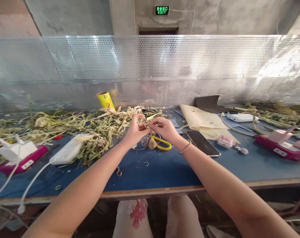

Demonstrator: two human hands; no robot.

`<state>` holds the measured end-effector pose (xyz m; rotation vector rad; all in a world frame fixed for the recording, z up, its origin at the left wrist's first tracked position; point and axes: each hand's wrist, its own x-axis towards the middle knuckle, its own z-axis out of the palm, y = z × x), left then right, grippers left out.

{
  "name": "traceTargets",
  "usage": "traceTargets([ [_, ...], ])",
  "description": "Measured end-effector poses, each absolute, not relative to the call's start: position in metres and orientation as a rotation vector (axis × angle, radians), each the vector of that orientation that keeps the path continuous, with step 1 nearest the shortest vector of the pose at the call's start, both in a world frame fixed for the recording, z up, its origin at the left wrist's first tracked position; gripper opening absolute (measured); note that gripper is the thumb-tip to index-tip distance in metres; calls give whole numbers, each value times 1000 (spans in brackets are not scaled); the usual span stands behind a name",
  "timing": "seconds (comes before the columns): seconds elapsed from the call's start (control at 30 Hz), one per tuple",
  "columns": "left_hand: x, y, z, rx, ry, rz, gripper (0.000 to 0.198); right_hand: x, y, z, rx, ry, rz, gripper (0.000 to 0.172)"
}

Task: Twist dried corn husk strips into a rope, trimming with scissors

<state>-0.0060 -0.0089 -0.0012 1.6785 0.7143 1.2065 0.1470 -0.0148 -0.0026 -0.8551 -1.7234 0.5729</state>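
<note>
My left hand (pixel 136 130) and my right hand (pixel 166 129) meet above the middle of the blue table (pixel 155 172). Thumb and fingers are pinched together on both, around something too small to make out. Right below them lies a loose tangle of brown twine (pixel 145 141) with a small brown lump beside it. A yellow scissors-like handle loop (pixel 165 145) rests there too, its other end hidden under my hands. Dried leaves and stalks (pixel 100 132) are heaped to the left of my left hand. A black phone (pixel 203 142) lies to the right of my right wrist.
A perforated metal screen (pixel 90 69) stands along the back, near a yellow cardboard tube (pixel 105 100). Brown paper (pixel 202 118) and a pink earphone case (pixel 225 141) lie right. Magenta power strips (pixel 280 148) and a corded white device (pixel 68 149) sit toward the sides.
</note>
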Motion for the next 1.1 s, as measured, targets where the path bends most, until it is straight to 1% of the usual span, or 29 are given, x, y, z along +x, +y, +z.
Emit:
traceTargets([
  [0.17,-7,-7,-2,1678,718,1267,56,149,-14,-1,-857,-1819,487,13],
  [0.33,-6,-2,-4,1645,688,1308,58,155,-14,1,-837,-1879,460,17],
  [0.47,-4,-1,-5,1524,669,1304,60,161,-11,1,-799,-1939,418,28],
  [0.57,-3,-2,-4,1456,658,1270,61,163,-10,0,-807,-1976,382,26],
  [0.7,-3,-4,-3,1465,657,1235,56,164,-12,0,-774,-2029,323,21],
  [0.93,-5,-5,-3,1618,688,1202,48,168,-15,3,-663,-2145,44,17],
  [1.0,-6,-5,-2,1681,712,1214,46,168,-13,2,-697,-2135,29,12],
  [1.1,-6,-5,0,1721,749,1257,45,165,-11,1,-777,-2097,97,8],
])
